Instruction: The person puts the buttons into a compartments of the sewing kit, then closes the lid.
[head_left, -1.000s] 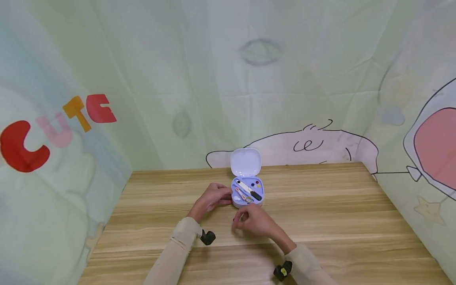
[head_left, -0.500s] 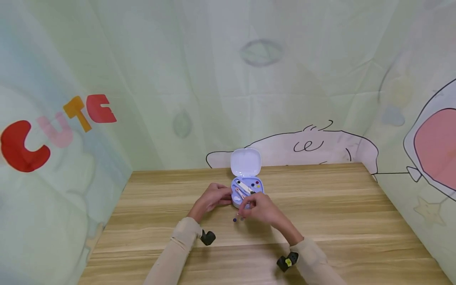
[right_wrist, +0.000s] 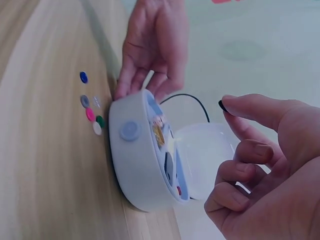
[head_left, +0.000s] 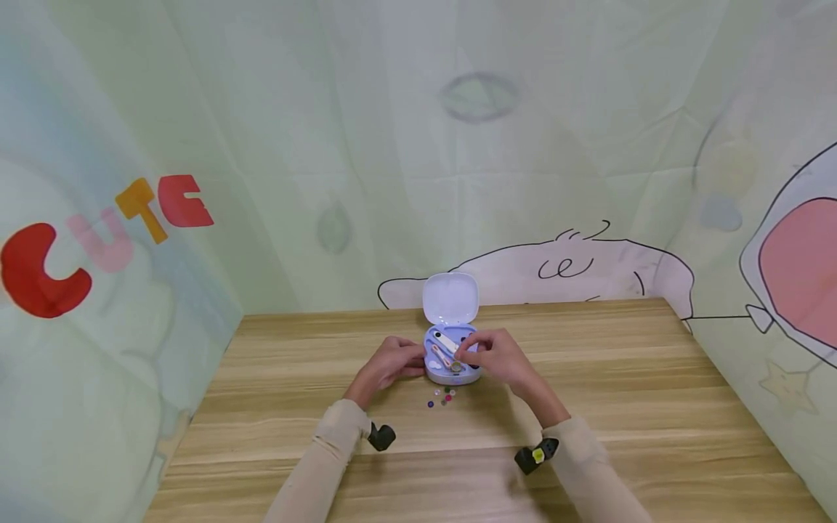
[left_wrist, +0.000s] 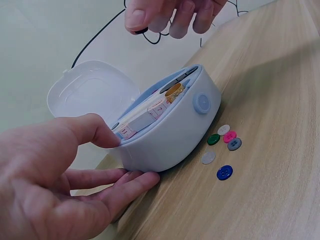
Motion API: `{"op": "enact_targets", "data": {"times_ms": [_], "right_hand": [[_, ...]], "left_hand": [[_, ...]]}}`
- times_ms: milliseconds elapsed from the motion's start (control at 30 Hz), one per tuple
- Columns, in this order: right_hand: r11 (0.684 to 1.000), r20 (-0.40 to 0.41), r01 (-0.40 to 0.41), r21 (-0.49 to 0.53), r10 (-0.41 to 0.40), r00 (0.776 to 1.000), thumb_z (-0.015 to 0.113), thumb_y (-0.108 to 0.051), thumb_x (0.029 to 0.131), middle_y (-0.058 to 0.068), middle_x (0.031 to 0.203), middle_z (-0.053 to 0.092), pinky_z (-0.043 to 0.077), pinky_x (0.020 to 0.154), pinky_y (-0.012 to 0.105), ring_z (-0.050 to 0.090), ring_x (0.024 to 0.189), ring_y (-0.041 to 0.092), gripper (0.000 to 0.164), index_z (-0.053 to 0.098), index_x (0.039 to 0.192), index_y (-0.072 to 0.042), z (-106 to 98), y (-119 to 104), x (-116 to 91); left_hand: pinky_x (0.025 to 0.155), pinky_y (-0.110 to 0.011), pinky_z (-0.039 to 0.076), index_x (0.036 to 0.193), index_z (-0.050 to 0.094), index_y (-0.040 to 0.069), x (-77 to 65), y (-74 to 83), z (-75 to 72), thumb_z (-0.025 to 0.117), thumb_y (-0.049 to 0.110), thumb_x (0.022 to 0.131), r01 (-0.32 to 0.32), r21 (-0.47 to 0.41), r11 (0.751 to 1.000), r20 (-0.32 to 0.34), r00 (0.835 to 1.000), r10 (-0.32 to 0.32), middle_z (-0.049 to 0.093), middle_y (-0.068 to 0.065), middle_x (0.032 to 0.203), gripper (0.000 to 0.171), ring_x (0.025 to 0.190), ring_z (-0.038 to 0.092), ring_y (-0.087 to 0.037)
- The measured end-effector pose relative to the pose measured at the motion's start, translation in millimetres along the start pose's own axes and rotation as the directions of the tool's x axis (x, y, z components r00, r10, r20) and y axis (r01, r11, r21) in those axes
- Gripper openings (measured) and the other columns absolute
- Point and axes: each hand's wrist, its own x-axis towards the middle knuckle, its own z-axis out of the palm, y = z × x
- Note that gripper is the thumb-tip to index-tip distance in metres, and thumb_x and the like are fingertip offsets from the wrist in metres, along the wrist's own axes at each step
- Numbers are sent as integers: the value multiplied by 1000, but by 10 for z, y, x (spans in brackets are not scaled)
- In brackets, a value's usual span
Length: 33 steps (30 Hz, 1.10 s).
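Note:
A pale blue-white sewing box (head_left: 453,379) stands on the table with its lid (head_left: 451,298) raised. Inside lie a rolled tape measure (left_wrist: 142,120), a gold ring-shaped thimble (left_wrist: 175,92) and a black-ended tool (right_wrist: 169,165). My left hand (head_left: 392,359) holds the box's left side, thumb at the rim and fingers low on the wall. Above the box, my right hand (head_left: 500,357) pinches a small black button (right_wrist: 223,106) between thumb and index finger; its other fingers are curled. In front of the box lie several loose buttons, among them blue (left_wrist: 225,172), pink (left_wrist: 230,136) and green (left_wrist: 213,139).
The wooden table (head_left: 588,407) extends to both sides of the box. Behind its far edge hangs a printed cloth backdrop (head_left: 294,181), close to the raised lid. A black wrist camera (head_left: 538,455) sits at the right sleeve.
My right hand has moved up and away from the table in front of the box to above its right part. The loose buttons it covered are now visible. My left hand stays put.

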Motion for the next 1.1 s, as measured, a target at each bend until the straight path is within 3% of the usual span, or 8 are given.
{"op": "enact_targets", "data": {"times_ms": [267, 467, 700, 1100], "right_hand": [[997, -40, -13, 75, 16, 999, 82, -20, 90, 4, 90, 62, 36, 65, 31, 48, 86, 22, 13, 79, 96, -9, -140, 70, 133], [987, -45, -112, 114, 118, 992, 78, -27, 93, 1, 102, 66, 40, 68, 31, 52, 96, 24, 16, 78, 101, -13, -198, 119, 232], [968, -63, -159, 192, 174, 983, 78, -25, 93, 2, 91, 60, 30, 56, 25, 39, 67, 17, 18, 78, 105, -10, -223, 189, 341], [939, -75, -215, 268, 242, 967, 81, -27, 91, 6, 98, 59, 29, 52, 24, 40, 64, 16, 30, 75, 114, -8, -212, 248, 463]], "left_hand": [[90, -40, 63, 126, 59, -16, 1, 0, 1, 62, 4, 100, 0, 0, 1000, 0, 1000, 0, 71, -24, 112, 33, 96, 72, -26], [88, -39, 63, 126, 59, -16, 14, -17, -1, 63, 4, 99, 8, 0, 1000, 2, 1000, -8, 71, -25, 112, 34, 96, 72, -26], [87, -38, 64, 125, 60, -15, 18, -21, 3, 65, 5, 99, 8, 4, 1000, -9, 1000, -8, 71, -24, 110, 34, 95, 72, -26], [88, -38, 63, 127, 60, -14, 30, -16, -2, 65, 7, 100, 17, 14, 1000, -8, 1000, -17, 71, -23, 113, 34, 97, 73, -26]]}}
